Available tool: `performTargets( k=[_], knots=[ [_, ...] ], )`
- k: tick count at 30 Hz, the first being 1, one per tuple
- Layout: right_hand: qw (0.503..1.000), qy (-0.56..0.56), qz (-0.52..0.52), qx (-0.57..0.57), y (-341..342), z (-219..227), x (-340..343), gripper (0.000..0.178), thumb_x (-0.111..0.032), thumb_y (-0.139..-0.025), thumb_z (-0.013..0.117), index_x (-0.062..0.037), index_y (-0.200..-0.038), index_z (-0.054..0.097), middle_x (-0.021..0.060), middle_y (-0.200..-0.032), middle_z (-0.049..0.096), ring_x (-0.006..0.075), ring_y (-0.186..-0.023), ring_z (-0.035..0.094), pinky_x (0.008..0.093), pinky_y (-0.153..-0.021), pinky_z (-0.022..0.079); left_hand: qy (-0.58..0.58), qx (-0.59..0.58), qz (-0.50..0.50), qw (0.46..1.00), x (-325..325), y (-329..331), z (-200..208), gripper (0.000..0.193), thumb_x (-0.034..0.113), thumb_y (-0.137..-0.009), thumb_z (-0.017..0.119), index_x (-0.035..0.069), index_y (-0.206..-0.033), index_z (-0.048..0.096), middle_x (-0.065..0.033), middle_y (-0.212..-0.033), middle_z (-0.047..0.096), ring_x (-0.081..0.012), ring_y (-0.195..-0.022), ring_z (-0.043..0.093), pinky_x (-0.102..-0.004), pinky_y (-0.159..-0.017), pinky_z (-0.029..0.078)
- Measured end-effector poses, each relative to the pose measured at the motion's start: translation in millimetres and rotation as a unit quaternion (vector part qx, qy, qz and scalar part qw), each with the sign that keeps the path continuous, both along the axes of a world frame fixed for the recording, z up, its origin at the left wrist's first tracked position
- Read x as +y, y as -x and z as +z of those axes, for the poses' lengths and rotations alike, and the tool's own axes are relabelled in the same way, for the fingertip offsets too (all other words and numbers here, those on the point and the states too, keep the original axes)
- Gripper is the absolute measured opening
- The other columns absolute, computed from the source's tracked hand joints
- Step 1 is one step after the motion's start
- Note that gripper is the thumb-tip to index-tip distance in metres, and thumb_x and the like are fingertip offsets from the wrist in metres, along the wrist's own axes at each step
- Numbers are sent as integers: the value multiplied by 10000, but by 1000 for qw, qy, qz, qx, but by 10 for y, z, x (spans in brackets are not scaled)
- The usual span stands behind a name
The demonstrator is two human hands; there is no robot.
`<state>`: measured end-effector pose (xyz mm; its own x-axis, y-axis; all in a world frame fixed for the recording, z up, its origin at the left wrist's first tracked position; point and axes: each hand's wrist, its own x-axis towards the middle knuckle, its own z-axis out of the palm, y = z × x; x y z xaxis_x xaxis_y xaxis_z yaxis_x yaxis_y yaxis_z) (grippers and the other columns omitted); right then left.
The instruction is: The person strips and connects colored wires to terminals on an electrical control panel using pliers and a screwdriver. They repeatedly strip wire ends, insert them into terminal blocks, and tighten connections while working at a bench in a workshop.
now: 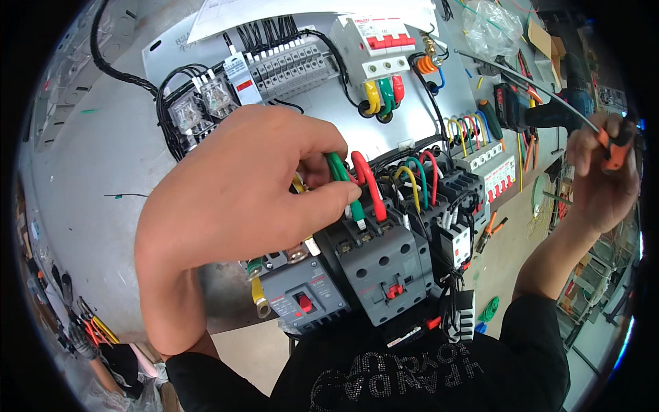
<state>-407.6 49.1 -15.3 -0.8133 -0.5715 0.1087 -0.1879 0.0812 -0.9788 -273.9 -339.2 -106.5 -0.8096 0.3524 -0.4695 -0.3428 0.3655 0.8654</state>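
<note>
My left hand (240, 182) pinches a thick green wire (357, 209) between thumb and fingers. The wire's lower end meets the top terminals of a dark grey circuit breaker (384, 264) with a red toggle; how far it goes in I cannot tell. A bent red wire (371, 187) enters the same breaker beside it. Part of a yellow wire (298, 182) shows behind my fingers. Out to the right, my right hand (603, 189) is closed around the orange and black handle of a screwdriver (542, 89), its long shaft slanting up and left, apart from the breaker.
Left of the breaker sits another breaker (302, 292), with a loose ring terminal (262, 309) beside it. A terminal block (292, 72) and a white breaker (377, 48) are on the panel behind. A cordless drill (549, 110) and pliers (491, 230) lie right.
</note>
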Motion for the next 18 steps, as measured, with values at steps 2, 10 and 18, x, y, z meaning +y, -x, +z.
performTargets(
  k=[2, 10, 18],
  knots=[
    [999, 21, 33, -4, -17, 33, -49, 416, -404, -1073, 489, -9, -1200, 513, 124, -864, 592, 165, -640, 528, 289, -645, 402, -3, 32, -7, 999, -7, -16, -45, 330, 155, -872, 818, -22, -1136, 732, -134, -825, 739, -139, -568, 653, -302, -517, 504],
    [960, 121, 252, -28, 354, -73, -72, 517, -440, -1120, 463, 18, -1333, 573, 250, -998, 673, 230, -525, 600, 345, -421, 441, 57, 225, -57, 971, -11, -101, -200, 309, 136, -831, 839, 14, -1097, 738, -133, -803, 717, -254, -693, 720, -329, -620, 533],
    [932, 161, 313, -84, 163, 74, -424, 506, -444, -1092, 595, 22, -1283, 544, 242, -858, 654, 195, -484, 625, 312, -371, 502, 42, 236, -77, 968, -8, -132, -169, 301, 160, -886, 824, 4, -1132, 746, -128, -736, 699, -255, -625, 711, -344, -577, 510]
  ],
)
